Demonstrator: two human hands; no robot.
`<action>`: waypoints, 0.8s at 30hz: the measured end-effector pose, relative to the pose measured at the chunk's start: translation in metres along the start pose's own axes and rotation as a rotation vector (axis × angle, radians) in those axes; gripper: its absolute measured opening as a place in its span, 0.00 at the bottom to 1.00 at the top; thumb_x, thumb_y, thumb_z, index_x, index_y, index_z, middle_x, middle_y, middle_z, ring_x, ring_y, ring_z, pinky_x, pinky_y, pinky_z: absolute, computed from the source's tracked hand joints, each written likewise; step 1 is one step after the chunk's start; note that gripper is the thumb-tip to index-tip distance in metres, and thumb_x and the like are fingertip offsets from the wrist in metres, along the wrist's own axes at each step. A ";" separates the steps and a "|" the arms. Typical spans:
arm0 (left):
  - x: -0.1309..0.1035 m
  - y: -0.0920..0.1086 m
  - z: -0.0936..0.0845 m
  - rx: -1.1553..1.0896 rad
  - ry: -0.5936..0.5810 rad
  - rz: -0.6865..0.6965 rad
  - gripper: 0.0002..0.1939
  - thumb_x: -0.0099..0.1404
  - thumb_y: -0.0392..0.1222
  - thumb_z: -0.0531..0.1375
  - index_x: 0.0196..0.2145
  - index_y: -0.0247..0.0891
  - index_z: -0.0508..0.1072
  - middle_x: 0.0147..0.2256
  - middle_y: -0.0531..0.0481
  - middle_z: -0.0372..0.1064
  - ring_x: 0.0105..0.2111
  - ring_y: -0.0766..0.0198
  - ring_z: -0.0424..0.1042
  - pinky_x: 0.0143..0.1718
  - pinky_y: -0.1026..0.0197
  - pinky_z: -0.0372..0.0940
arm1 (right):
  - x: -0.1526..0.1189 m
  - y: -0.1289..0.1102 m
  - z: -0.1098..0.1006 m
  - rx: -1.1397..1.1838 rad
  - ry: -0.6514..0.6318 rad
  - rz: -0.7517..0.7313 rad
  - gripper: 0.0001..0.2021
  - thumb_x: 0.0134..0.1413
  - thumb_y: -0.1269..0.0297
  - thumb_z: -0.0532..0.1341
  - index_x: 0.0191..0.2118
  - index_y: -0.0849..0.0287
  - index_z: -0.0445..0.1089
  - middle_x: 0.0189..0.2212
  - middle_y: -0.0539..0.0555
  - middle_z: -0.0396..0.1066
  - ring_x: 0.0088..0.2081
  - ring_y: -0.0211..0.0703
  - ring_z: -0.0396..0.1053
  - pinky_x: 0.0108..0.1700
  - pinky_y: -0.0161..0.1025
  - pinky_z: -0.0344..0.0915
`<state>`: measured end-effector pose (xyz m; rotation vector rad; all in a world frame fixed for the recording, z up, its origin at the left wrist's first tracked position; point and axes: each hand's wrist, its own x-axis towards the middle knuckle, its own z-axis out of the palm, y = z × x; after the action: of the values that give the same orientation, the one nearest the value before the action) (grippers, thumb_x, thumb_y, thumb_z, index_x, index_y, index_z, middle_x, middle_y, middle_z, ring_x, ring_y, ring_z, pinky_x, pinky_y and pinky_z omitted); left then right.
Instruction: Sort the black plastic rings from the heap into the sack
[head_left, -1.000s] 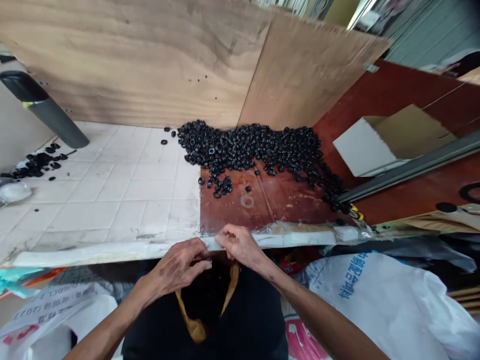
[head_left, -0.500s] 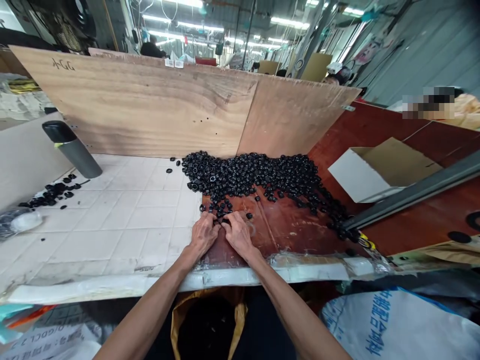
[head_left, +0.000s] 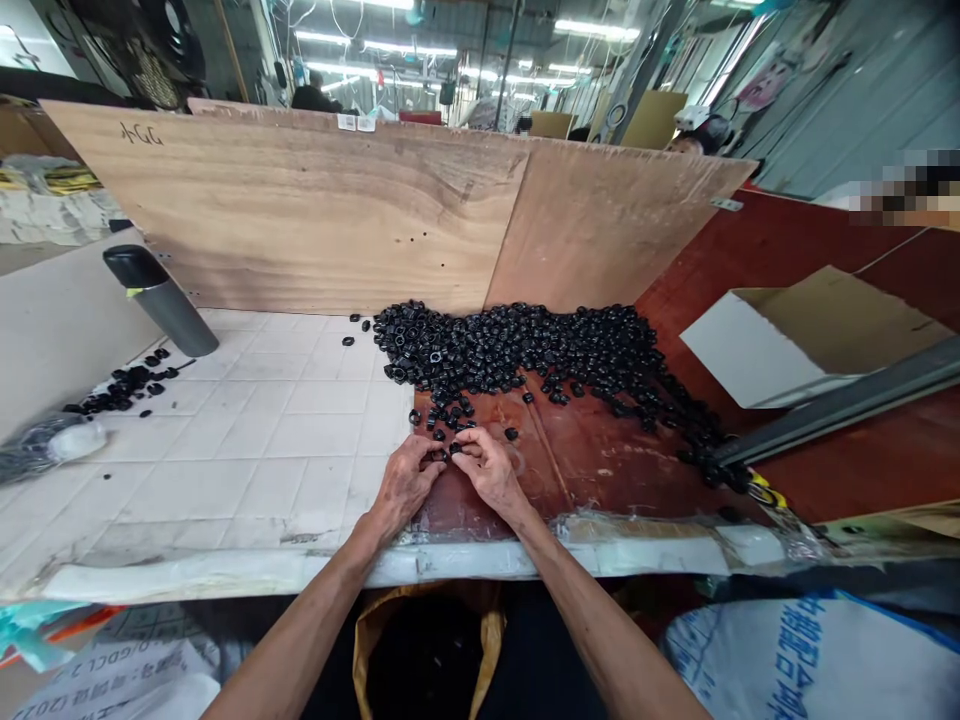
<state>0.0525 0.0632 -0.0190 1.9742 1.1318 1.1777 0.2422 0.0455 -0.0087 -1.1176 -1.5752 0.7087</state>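
Observation:
My left hand is closed in a pinch on a small black ring just above the reddish-brown board. Close beside it, my right hand pinches another small black ring between thumb and forefinger. The two hands almost touch at the fingertips. Right behind them, loose rings trail from a large heap of black rings that lies against the plywood. One stray ring rests on the board to the right of my right hand.
A plywood panel closes the back. On the left stand a leaning grey bottle and a small pile of black parts. At right are an open carton and a metal bar. An open yellow-edged sack hangs below the table edge.
My fingers have drawn slightly back from the loose rings toward me, and a ring now shows in each pinch. The whole view has shifted a little.

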 end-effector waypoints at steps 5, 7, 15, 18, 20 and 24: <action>0.001 0.003 0.003 -0.090 -0.008 0.000 0.14 0.62 0.33 0.65 0.46 0.42 0.79 0.41 0.47 0.75 0.39 0.60 0.76 0.43 0.55 0.74 | 0.002 -0.004 -0.001 -0.009 -0.053 -0.102 0.10 0.59 0.70 0.63 0.44 0.56 0.79 0.42 0.56 0.74 0.46 0.46 0.73 0.49 0.42 0.71; 0.000 0.005 0.005 -0.175 0.005 -0.087 0.15 0.61 0.35 0.67 0.47 0.41 0.77 0.42 0.47 0.76 0.38 0.60 0.77 0.43 0.55 0.74 | 0.003 -0.006 -0.001 -0.008 -0.076 -0.119 0.12 0.61 0.71 0.61 0.46 0.56 0.80 0.43 0.56 0.74 0.47 0.46 0.73 0.51 0.43 0.70; 0.002 0.020 -0.001 -0.393 0.038 -0.263 0.13 0.59 0.43 0.70 0.40 0.39 0.75 0.37 0.51 0.78 0.35 0.61 0.79 0.42 0.57 0.75 | 0.002 -0.014 0.001 0.060 -0.008 -0.079 0.07 0.57 0.70 0.64 0.41 0.57 0.77 0.39 0.54 0.76 0.41 0.44 0.74 0.42 0.38 0.72; 0.003 0.021 -0.005 -0.328 0.061 -0.136 0.09 0.62 0.44 0.69 0.39 0.40 0.79 0.39 0.49 0.78 0.41 0.58 0.78 0.48 0.54 0.74 | 0.003 -0.016 0.000 0.047 -0.005 -0.100 0.07 0.57 0.69 0.64 0.40 0.57 0.78 0.38 0.55 0.77 0.41 0.45 0.75 0.42 0.39 0.72; 0.003 0.020 -0.006 -0.307 0.074 -0.069 0.07 0.63 0.44 0.68 0.39 0.40 0.81 0.41 0.47 0.78 0.43 0.57 0.78 0.52 0.52 0.73 | 0.003 -0.017 0.000 0.051 0.009 -0.088 0.06 0.57 0.68 0.65 0.40 0.56 0.79 0.39 0.55 0.77 0.41 0.46 0.75 0.43 0.40 0.73; 0.002 0.017 -0.004 -0.341 0.072 -0.034 0.08 0.65 0.42 0.67 0.42 0.42 0.82 0.44 0.45 0.78 0.46 0.56 0.78 0.54 0.50 0.72 | 0.002 -0.015 0.003 0.096 0.031 0.046 0.07 0.56 0.63 0.66 0.41 0.57 0.76 0.37 0.55 0.78 0.37 0.45 0.76 0.39 0.38 0.74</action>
<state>0.0557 0.0572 -0.0022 1.6599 0.9237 1.3340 0.2347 0.0415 0.0039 -1.0918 -1.4776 0.7860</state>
